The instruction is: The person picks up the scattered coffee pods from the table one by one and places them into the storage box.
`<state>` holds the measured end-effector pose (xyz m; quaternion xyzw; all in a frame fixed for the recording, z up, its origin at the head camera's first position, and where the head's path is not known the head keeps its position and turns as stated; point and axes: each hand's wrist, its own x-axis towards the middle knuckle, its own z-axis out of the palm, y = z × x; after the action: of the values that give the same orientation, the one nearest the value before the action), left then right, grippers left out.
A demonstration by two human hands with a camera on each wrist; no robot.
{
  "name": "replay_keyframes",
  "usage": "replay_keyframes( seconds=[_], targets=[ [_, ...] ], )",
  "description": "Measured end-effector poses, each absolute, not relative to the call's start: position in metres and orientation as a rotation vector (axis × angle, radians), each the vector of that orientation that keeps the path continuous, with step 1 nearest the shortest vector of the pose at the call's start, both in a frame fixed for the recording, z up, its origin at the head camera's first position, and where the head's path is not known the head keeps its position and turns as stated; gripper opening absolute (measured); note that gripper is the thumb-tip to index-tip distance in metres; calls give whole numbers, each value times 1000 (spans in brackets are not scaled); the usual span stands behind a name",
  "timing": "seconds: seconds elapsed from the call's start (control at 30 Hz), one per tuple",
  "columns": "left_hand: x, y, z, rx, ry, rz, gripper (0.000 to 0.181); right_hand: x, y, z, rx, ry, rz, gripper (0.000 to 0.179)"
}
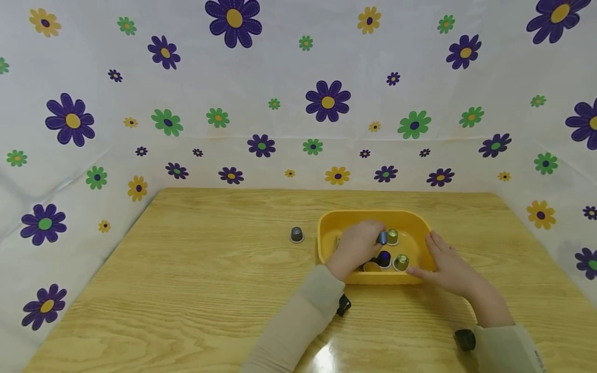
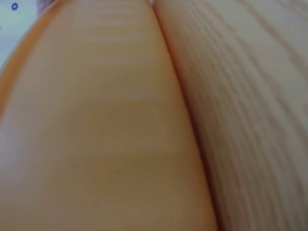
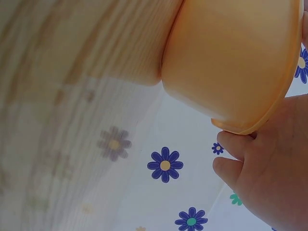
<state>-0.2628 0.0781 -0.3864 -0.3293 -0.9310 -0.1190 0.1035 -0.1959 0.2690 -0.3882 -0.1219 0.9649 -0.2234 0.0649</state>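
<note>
My left hand [image 1: 356, 244] reaches into a yellow plastic tub [image 1: 326, 220] and pinches a blue coffee capsule [image 1: 382, 238] between thumb and fingers. Right beside that capsule stands a light green capsule [image 1: 393, 237]. Nearer the front wall are a second green capsule [image 1: 401, 262], a dark purple capsule [image 1: 384, 258] and a tan one [image 1: 371, 267], partly covered by the hand. My right hand [image 1: 450, 267] grips the tub's right front corner, thumb at the front rim, fingers along the right side. In the right wrist view, its fingers [image 3: 231, 171] show outside the rim.
A grey capsule [image 1: 296, 234] stands on the wooden table [image 1: 186, 269], left of the tub. Behind the table and at both sides hangs a white flowered cloth [image 1: 280, 67]. The tub's outer wall [image 2: 106, 125] fills much of the left wrist view.
</note>
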Motion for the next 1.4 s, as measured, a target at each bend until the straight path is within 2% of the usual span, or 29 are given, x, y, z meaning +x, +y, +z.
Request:
replay_keyframes(
  seconds=[0.33,0.8,1.4],
  targets=[
    [-264,79,-389,-911,-2866,-290,19,-196,269,-390,-399,2926,-673,90],
    [-264,78,-395,-959,-2921,-276,21,-196,270,-391,-394,2928,-676,91],
    [-265,77,-401,-958,-2916,-109,6,-197,268,-391,-402,2919,-668,91]
  ],
)
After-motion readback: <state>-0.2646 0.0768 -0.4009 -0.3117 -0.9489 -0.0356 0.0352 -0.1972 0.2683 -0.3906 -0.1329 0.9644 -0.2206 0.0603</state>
